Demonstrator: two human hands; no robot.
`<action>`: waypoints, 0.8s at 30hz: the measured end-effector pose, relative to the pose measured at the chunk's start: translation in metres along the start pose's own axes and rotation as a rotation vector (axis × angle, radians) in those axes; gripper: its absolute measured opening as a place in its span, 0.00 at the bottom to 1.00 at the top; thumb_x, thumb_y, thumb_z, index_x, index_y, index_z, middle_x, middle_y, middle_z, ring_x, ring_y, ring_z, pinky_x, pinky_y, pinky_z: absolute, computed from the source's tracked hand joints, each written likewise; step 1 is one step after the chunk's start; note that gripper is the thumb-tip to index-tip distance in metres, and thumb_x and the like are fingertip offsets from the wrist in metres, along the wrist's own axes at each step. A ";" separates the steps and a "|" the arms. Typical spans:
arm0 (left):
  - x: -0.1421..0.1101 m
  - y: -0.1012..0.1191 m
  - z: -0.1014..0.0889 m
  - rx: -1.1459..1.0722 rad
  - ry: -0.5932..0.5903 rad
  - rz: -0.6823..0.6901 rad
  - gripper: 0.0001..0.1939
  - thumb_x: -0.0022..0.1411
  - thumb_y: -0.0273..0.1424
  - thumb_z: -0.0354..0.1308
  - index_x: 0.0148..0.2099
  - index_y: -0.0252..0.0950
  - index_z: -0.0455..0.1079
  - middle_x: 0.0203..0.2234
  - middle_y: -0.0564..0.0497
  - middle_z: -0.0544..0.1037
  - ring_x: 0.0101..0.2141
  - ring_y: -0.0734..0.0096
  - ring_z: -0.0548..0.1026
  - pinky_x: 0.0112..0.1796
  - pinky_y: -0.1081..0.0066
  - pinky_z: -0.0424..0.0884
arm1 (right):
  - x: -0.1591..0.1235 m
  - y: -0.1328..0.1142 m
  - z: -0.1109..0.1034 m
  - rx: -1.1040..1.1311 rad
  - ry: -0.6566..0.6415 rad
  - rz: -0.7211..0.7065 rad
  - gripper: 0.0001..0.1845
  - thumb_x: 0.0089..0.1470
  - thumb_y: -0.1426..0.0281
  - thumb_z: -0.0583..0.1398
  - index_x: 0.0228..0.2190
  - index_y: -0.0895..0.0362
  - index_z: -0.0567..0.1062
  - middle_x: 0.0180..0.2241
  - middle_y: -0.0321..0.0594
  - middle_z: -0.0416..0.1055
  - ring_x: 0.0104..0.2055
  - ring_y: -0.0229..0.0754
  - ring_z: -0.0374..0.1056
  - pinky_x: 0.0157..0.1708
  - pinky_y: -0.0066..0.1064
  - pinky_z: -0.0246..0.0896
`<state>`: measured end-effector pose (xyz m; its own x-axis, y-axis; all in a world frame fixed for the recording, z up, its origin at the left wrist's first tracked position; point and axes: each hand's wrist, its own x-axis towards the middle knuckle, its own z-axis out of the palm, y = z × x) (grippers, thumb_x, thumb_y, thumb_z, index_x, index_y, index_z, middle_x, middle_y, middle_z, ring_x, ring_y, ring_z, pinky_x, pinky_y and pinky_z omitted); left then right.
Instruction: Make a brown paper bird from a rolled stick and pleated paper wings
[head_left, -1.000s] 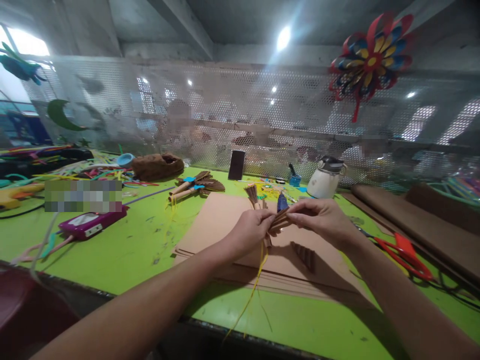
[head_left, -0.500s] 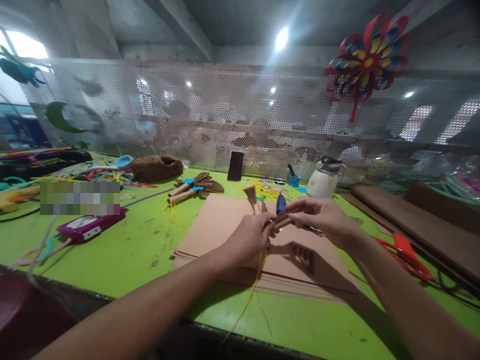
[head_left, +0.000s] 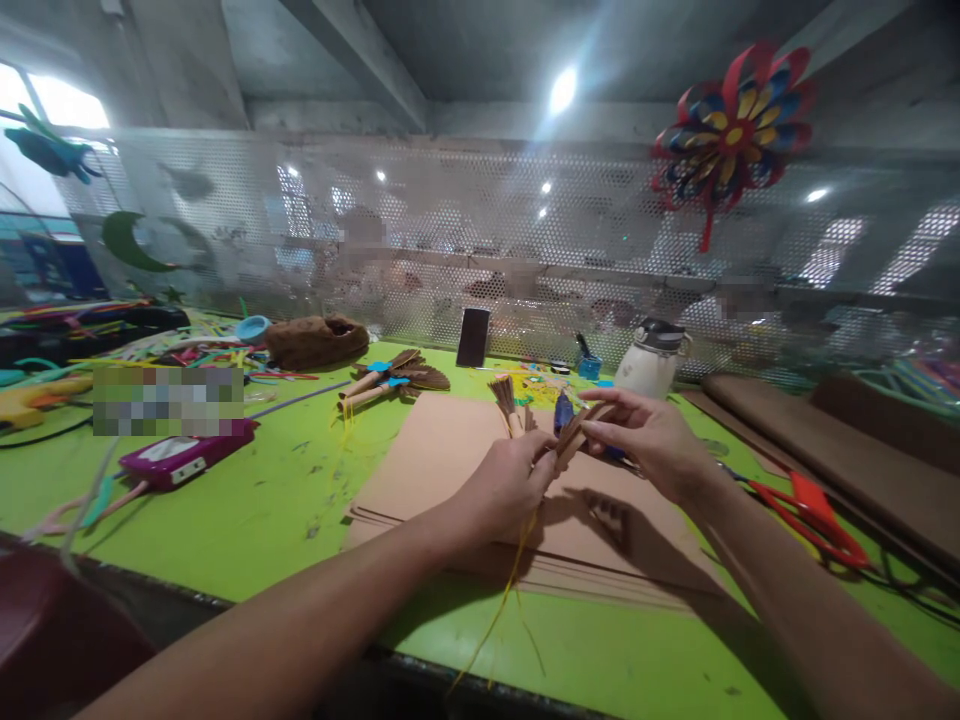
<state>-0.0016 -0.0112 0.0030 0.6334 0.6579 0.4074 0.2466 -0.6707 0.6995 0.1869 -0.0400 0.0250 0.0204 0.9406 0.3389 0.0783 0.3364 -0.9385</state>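
Note:
Both hands meet above a stack of brown paper sheets [head_left: 442, 455] on the green table [head_left: 247, 500]. My left hand [head_left: 506, 485] is closed around the lower end of a small folded brown paper fan [head_left: 574, 432], and a thin yellow string [head_left: 502, 600] hangs down from that fist. My right hand [head_left: 649, 440] pinches the fan's upper end between thumb and fingers. A second pleated brown piece [head_left: 611, 515] lies on the sheets below my hands. A blue object [head_left: 562, 410] stands just behind the fan.
Red scissors [head_left: 814, 515] lie at the right. A white kettle [head_left: 649, 362], a dark phone [head_left: 474, 337], finished brown fans [head_left: 390, 375] and a pink case [head_left: 180, 455] sit further back and left. A perforated screen [head_left: 450, 240] closes off the far side, with a paper pinwheel [head_left: 731, 130] on it.
Both hands have stayed joined on the fan and lifted its right end slightly, so it now tilts more steeply. The view has shifted a little.

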 end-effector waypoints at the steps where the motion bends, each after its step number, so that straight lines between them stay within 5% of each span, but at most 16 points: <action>1: 0.000 0.001 0.000 0.011 0.003 0.008 0.13 0.63 0.32 0.45 0.41 0.34 0.70 0.29 0.47 0.76 0.27 0.72 0.71 0.30 0.72 0.65 | 0.000 -0.001 0.000 -0.012 0.015 -0.005 0.23 0.39 0.67 0.68 0.40 0.59 0.72 0.25 0.37 0.73 0.24 0.35 0.67 0.27 0.30 0.65; 18: 0.001 -0.004 0.006 -0.243 -0.014 -0.150 0.13 0.59 0.37 0.52 0.39 0.32 0.69 0.30 0.44 0.77 0.27 0.70 0.74 0.26 0.72 0.68 | -0.002 -0.004 0.019 -0.083 0.107 -0.124 0.26 0.40 0.67 0.67 0.43 0.59 0.71 0.22 0.34 0.70 0.23 0.35 0.65 0.25 0.29 0.64; 24: 0.001 -0.007 0.007 -0.281 0.018 -0.162 0.08 0.59 0.31 0.51 0.38 0.32 0.68 0.29 0.45 0.77 0.27 0.72 0.74 0.28 0.72 0.69 | -0.003 -0.005 0.023 -0.118 0.140 -0.159 0.26 0.41 0.67 0.66 0.44 0.59 0.70 0.23 0.34 0.71 0.22 0.35 0.65 0.25 0.30 0.64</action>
<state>0.0028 -0.0087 -0.0056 0.5884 0.7562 0.2861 0.1292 -0.4372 0.8900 0.1631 -0.0438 0.0268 0.1362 0.8578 0.4956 0.2076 0.4644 -0.8609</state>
